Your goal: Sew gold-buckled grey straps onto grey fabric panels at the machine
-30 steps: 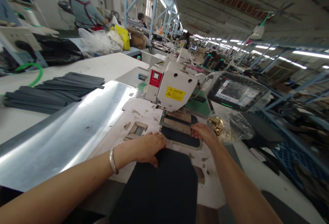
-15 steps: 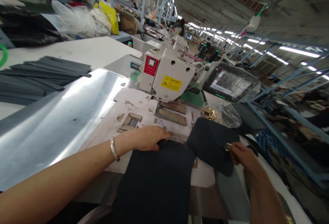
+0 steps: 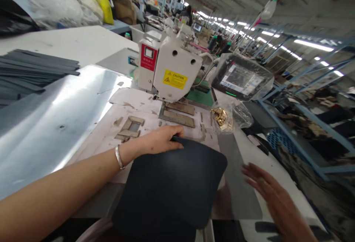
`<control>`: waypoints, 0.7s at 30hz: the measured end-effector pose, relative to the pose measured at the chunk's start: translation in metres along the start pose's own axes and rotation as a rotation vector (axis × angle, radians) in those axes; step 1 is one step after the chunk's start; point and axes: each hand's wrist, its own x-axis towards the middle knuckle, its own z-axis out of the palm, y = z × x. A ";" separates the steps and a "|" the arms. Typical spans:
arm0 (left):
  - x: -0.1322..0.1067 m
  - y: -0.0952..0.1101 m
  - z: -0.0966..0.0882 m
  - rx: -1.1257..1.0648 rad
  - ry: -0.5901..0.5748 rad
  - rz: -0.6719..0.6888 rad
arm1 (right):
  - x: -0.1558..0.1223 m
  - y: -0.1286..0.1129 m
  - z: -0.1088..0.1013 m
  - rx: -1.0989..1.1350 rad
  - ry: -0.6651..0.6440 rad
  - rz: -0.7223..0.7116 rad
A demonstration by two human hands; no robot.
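A large dark leather panel (image 3: 172, 186) lies at the near edge of the sewing table, its far edge lifted. My left hand (image 3: 161, 141) grips that far edge, fingers curled over it, a silver bangle on the wrist. My right hand (image 3: 266, 190) hovers to the right of the panel with fingers spread and nothing in it. Just beyond my left hand, the white sewing machine (image 3: 169, 66) stands over its brown clamp plate (image 3: 177, 114).
A clear bag of gold metal fittings (image 3: 226, 118) lies right of the clamp. A touch screen (image 3: 241, 77) stands behind it. Dark strips (image 3: 30, 73) are stacked at far left beside a shiny metal sheet (image 3: 55, 120). Bags and boxes crowd the back tables.
My right hand pulled a smaller dark piece off the clamp to the right, then let it go; it is out of sight now. The big panel's far edge has risen under my left hand.
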 end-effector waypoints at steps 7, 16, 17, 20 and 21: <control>-0.003 -0.018 0.022 -0.124 0.166 -0.171 | 0.009 -0.029 0.116 0.101 -0.143 0.110; -0.013 -0.005 0.022 0.411 0.106 0.118 | 0.137 -0.023 0.054 0.180 0.177 0.217; -0.015 -0.004 0.023 0.455 0.093 0.179 | 0.146 -0.028 0.061 0.165 0.148 0.205; -0.018 -0.005 0.030 0.511 0.105 0.270 | 0.165 -0.048 0.096 0.136 0.035 0.154; -0.019 -0.007 0.032 0.527 0.111 0.269 | 0.169 -0.056 0.109 0.143 -0.020 0.137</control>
